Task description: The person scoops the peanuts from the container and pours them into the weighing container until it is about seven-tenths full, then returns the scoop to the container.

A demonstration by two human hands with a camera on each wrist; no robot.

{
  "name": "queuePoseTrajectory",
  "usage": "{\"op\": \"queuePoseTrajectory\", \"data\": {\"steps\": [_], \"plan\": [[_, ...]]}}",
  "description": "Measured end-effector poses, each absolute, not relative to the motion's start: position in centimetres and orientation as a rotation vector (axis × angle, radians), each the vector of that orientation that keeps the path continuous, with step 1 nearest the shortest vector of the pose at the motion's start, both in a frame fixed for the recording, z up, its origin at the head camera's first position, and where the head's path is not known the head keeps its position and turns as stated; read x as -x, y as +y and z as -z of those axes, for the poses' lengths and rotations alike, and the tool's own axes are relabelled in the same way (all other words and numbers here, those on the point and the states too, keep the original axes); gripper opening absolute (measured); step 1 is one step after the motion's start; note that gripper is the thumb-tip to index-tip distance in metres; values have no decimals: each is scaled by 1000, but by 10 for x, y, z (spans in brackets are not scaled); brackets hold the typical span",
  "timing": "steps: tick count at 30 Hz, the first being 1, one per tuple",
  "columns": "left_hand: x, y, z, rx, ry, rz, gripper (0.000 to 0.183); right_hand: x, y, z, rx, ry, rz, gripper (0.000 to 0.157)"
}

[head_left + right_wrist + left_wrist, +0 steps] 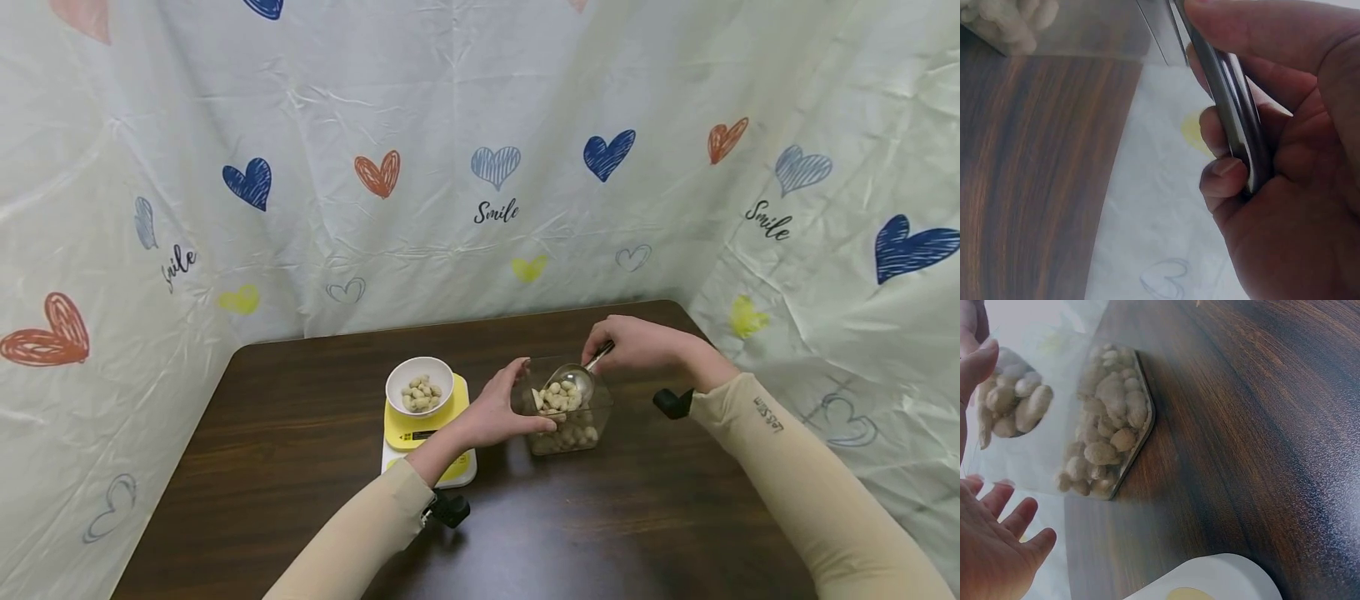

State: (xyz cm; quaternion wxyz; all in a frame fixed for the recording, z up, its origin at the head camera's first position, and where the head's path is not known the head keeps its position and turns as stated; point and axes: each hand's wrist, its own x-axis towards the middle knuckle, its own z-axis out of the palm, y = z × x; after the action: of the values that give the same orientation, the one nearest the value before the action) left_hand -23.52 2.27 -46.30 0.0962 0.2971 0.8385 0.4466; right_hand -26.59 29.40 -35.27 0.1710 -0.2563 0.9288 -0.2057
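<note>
My left hand holds the left side of a clear square container, thumb along the front wall and fingers toward the back corner. Peanuts in their shells fill its lower part. With my right hand I grip the shiny handle of a metal scoop. The scoop's bowl tilts down inside the container, among the peanuts. Through the clear wall, the left wrist view shows a cluster of peanuts at the scoop, above the main heap.
Left of the container, a yellow and white kitchen scale carries a white bowl with several peanuts in it. My left forearm crosses over the scale's front part. A heart-printed white curtain hangs behind the dark wooden table.
</note>
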Motion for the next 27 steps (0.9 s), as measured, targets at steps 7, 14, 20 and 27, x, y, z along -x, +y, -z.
{"op": "queuePoseTrajectory", "data": {"steps": [7,14,20,27], "plan": [[234,23,462,-871,2483,-1324,104,275,304,355,702,2540,701,14],[234,23,462,-871,2477,-1330,104,281,306,356,696,2504,722,16],[234,23,462,-878,2473,-1338,105,284,306,357,696,2492,721,16],[234,23,461,-861,2469,-1329,105,286,310,357,669,2466,781,18]]}}
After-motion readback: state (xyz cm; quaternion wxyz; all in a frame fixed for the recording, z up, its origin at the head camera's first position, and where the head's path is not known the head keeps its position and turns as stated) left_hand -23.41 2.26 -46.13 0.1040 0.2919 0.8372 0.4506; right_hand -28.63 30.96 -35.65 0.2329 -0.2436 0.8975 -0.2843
